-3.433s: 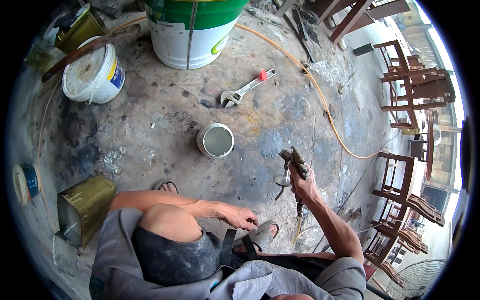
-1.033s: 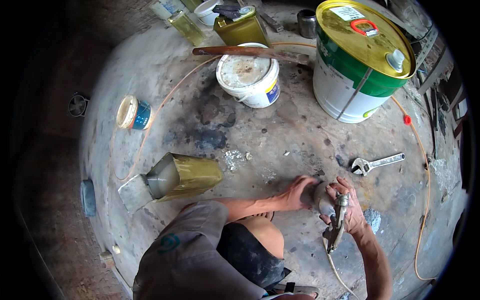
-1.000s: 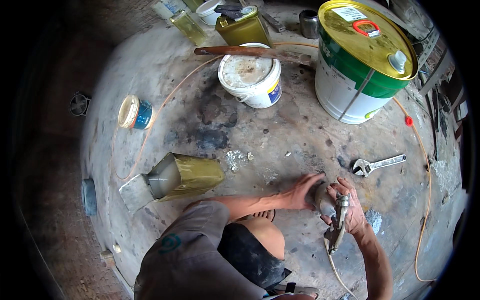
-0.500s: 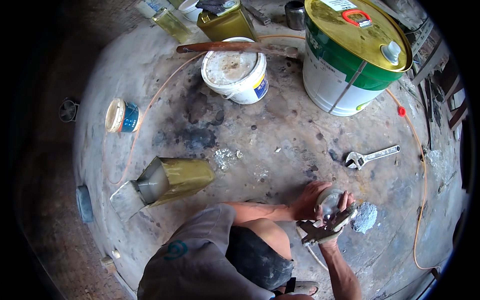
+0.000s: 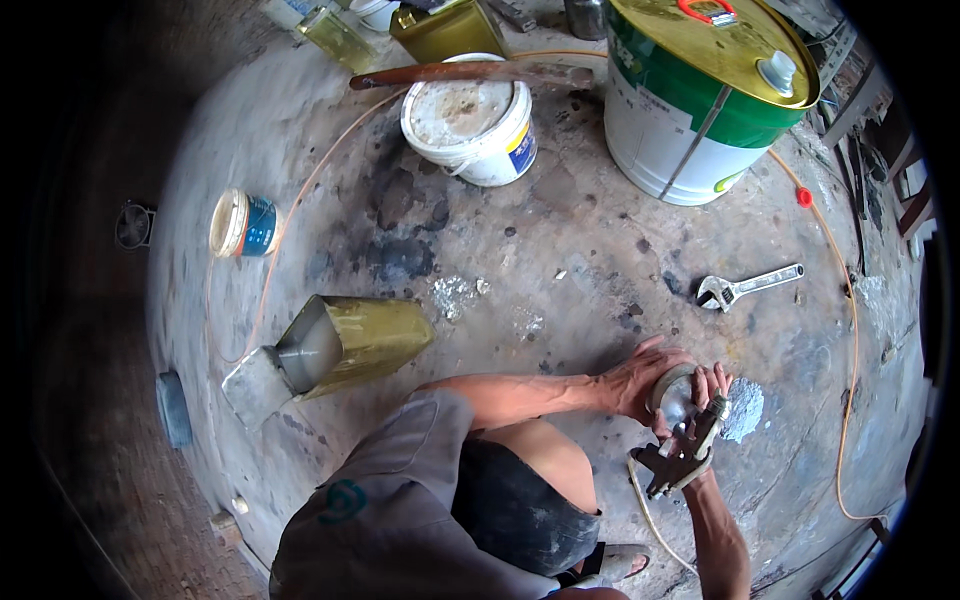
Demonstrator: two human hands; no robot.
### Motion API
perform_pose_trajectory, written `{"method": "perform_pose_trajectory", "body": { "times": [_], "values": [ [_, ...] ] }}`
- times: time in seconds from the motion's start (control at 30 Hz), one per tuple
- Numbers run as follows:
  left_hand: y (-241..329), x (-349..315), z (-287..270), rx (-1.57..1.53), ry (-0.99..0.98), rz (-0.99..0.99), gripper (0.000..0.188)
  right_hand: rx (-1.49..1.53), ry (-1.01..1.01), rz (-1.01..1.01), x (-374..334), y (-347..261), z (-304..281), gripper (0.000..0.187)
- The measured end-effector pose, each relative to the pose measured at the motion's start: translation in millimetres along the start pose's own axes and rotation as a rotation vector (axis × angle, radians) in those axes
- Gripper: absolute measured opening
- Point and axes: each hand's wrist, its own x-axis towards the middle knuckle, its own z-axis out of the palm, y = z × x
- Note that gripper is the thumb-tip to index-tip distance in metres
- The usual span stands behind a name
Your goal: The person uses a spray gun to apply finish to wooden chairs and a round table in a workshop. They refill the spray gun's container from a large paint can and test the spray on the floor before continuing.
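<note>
Well inside the left edge of the floor [image 5: 560, 330], the left hand [image 5: 632, 385] clasps the round cup [image 5: 674, 397] and the right hand [image 5: 690, 458] grips the spray gun [image 5: 711, 424] beside it, seemingly a steadying step, whose next move should need level holding.

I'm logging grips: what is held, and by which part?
The left hand and right hand hold the cup by its sides; how the spray gun is held is unclear.

Grey shirt [image 5: 400, 490], teal emblem [image 5: 342, 502]
</note>
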Motion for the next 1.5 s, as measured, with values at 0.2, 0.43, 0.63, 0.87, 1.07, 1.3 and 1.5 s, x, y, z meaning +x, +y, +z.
{"method": "perform_pose_trajectory", "body": {
  "times": [0.2,0.43,0.63,0.87,1.07,1.3,1.5],
  "values": [
    [15,-2,4,-0.06,0.029,-0.095,0.126,0.229,-0.167,0.127,-8,-21,-41,0.101],
    [19,-5,25,0.003,0.257,-0.114,0.115,0.218,-0.454,0.156,-50,-80,-98,0.099],
    [31,7,21,-0.041,0.29,-0.153,0.107,0.558,0.147,0.521,-26,-51,-34,0.067],
    [29,-47,-2,0.094,0.003,-0.05,0.096,0.478,0.044,0.601,15,-21,-97,0.024],
    [30,-127,-20,0.241,-0.294,0.097,0.079,0.515,0.092,0.3,-22,-26,-149,0.031],
    [40,-152,-61,0.171,-0.298,-0.042,0.066,0.671,0.044,0.825,-33,-63,-170,0.042],
    [60,-175,-73,0.291,-0.394,-0.175,0.058,0.567,0.037,0.471,-23,-59,-152,0.038]
  ]
}}
